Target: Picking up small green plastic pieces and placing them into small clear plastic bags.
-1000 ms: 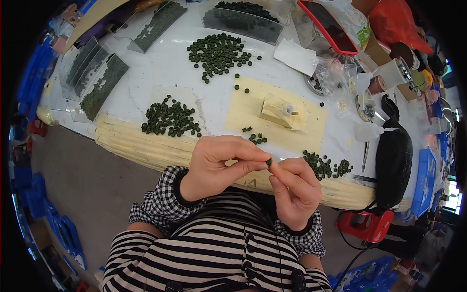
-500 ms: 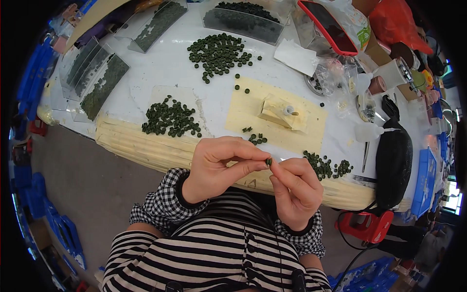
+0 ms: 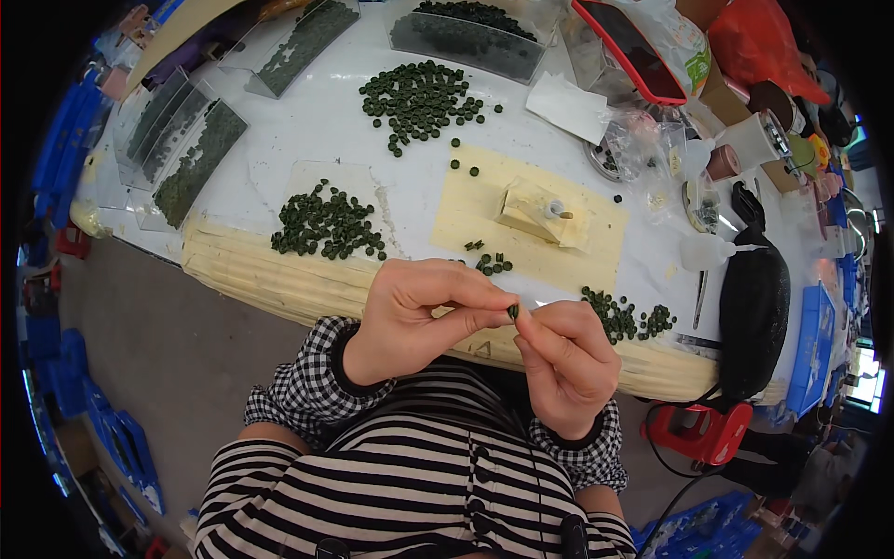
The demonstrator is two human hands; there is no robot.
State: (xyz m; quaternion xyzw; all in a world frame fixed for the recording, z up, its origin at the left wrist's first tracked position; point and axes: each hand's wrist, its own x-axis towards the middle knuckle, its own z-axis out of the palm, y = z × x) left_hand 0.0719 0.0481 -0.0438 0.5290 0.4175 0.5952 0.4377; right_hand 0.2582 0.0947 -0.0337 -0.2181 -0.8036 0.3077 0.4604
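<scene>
A small dark green disc [image 3: 513,313] is pinched between the thumb and forefinger of my left hand [image 3: 405,321], in front of the table's near edge. My right hand [image 3: 570,363] meets it from the other side, its curled fingers closed and the forefinger tip against the disc. Fingertips partly cover the disc. Just beyond my hands lies a little group of similar discs [image 3: 494,265]. To the left is a larger heap of discs [image 3: 326,224], and on the right a loose cluster [image 3: 610,312].
Yellow paper [image 3: 461,200] bears a wrapped block [image 3: 533,216] with a small tube on it. Another disc pile [image 3: 419,101] lies farther back, near clear trays [image 3: 466,42]. Rightward are a red-framed phone [image 3: 633,56], tweezers [image 3: 699,300], a squeeze bottle [image 3: 705,252] and a black padded object [image 3: 752,317].
Both hands stay almost in place, with the disc still between the fingertips. My left hand and forearm have shifted very slightly left and up.
</scene>
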